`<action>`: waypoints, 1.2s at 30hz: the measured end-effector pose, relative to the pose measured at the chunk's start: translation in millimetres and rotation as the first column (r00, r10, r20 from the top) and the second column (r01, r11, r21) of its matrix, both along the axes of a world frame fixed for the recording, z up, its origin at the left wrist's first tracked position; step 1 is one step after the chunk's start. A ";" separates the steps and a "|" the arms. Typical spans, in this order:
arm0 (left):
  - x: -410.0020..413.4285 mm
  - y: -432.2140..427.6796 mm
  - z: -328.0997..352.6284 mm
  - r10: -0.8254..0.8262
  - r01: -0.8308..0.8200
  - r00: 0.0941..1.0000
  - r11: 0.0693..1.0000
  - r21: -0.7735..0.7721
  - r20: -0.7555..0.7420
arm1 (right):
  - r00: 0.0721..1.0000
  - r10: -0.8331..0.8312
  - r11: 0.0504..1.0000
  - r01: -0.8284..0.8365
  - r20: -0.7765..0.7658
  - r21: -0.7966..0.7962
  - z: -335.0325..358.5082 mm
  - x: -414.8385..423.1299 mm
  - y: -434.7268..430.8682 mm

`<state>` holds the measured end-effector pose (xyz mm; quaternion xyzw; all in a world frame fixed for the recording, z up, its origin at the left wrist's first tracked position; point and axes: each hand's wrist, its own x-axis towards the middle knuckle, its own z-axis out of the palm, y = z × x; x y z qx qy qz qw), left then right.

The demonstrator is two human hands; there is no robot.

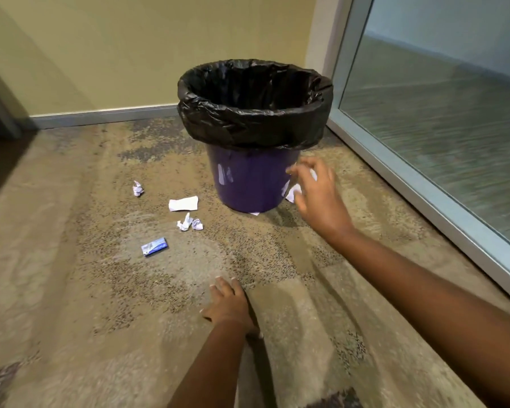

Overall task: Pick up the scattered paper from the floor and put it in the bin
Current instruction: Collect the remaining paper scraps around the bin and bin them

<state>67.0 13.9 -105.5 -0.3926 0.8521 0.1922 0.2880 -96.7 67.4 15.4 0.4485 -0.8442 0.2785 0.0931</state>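
Two open hands, nothing held: left hand (228,304) flat on carpet (100,290), right hand (315,192) spread over paper (292,193) by purple bin (248,181).

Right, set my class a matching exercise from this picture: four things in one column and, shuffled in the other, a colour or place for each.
Things
1. bin liner
2. flat paper slip
3. small packet
4. left hand

Descriptions
A. blue and white
B. black, folded over the rim of the bin
C. palm down on the carpet
D. white, lying left of the bin's base

Pairs: 1-B, 2-D, 3-A, 4-C
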 end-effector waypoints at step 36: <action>120.5 95.2 5.2 0.032 -0.032 0.999 0.999 0.030 -0.003 | 0.683 0.315 0.217 -0.728 0.659 0.651 -95.7 131.0 186.0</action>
